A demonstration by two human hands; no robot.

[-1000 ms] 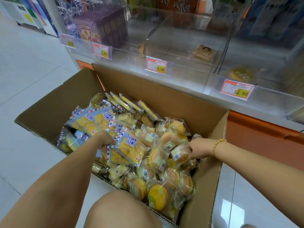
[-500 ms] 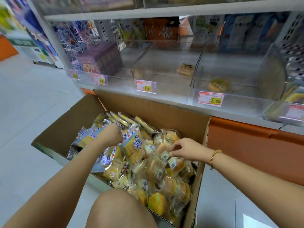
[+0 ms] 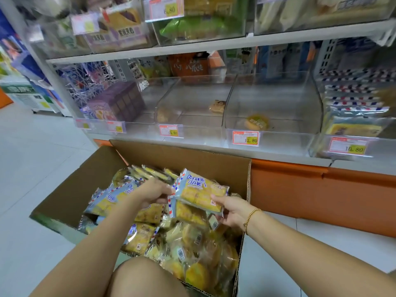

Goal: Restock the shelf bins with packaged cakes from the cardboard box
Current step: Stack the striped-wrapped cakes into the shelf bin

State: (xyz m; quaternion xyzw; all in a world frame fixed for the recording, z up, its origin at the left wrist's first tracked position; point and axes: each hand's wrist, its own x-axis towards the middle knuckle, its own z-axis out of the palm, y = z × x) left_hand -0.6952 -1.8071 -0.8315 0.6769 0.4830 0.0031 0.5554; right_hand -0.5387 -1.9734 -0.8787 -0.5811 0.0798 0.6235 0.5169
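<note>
1. i see the fingers of my left hand (image 3: pixel 153 192) pinching the cake pack (image 3: pixel 201 190) at its 9 o'clock edge.
2. the fingers of my right hand (image 3: pixel 232 211) are curled round its 4 o'clock corner.
3. the pack is held over the cardboard box (image 3: pixel 192 156), with the shelf bins (image 3: pixel 272 125) at 12 o'clock.

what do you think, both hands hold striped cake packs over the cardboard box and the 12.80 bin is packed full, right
Not full. The head view shows the 12.80 bin nearly empty, with only one round cake visible in it. The rest holds: left hand and right hand both hold striped cake packs over the cardboard box.
</note>
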